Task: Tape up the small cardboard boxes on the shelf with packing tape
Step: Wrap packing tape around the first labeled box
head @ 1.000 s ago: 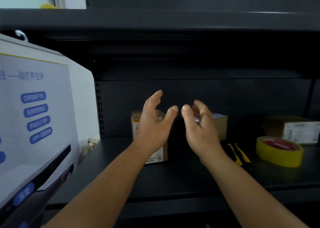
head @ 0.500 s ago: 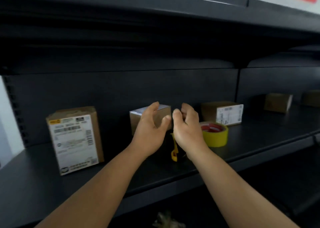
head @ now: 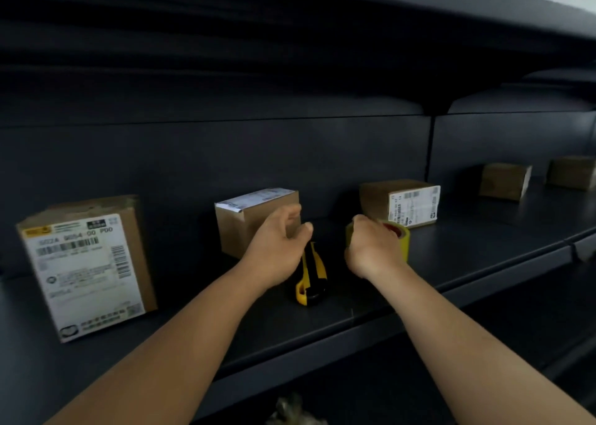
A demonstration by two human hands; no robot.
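The yellow tape roll was gripped by the right hand; the left hand's fingers were loosely curled, holding nothing, above the utility knife.

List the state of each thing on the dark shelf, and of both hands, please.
Yellow roll of packing tape: flat on shelf, right hand grips it.
Left hand: loosely curled, empty.
Yellow-and-black utility knife: lying untouched.
Brown cardboard box with top label: closed.
Large labelled cardboard box: upright, closed.

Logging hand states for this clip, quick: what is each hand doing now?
Left hand: fingers loosely curled, holding nothing, just above the knife.
Right hand: gripping the tape roll.
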